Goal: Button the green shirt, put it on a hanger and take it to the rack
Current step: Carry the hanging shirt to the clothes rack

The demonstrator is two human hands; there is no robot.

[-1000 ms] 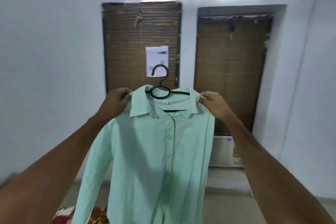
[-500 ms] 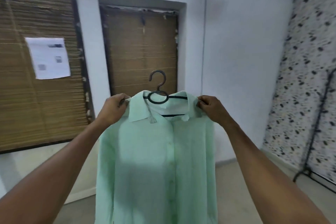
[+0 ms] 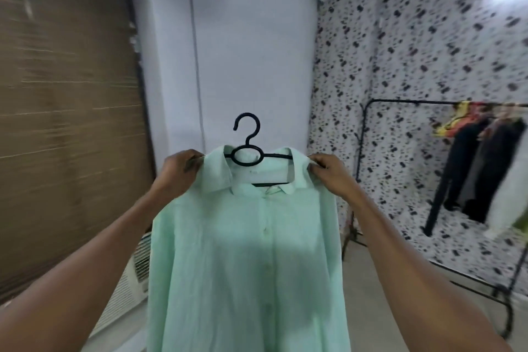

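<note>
Green shirt (image 3: 248, 251) is on the black hanger (image 3: 248, 148), buttoned down the placket as far as I can see; the hem runs off the bottom of the frame. So buttoning and hanging look done. Step in hand, as I read it: carrying it to the rack.

Grip: my left hand (image 3: 178, 171) pinches the left shoulder of the shirt, fingers (image 3: 194, 161) curled on the cloth just beside the collar. My right hand (image 3: 328, 173) pinches the right shoulder the same way. Can't tell whether either also has the hanger arm under the fabric. Shirt is in the air in front of me at arm's length, front facing me, hook free and upright above the collar, nothing touching it.

Rack (image 3: 405, 101) is a black rail off to my right against the speckled wall, well apart from the shirt. Dark clothes (image 3: 485, 168) hang bunched at its right end; the left stretch of the rail looks bare.

Next move, my guess:
- walk right and close on the rail
- raise the hook above the bar, likely over the bare left part
- one hand probably has to shift to the hook or neck to steer it on

Risk: held by the cloth only, the shirt could slide off the hanger arms.
</note>
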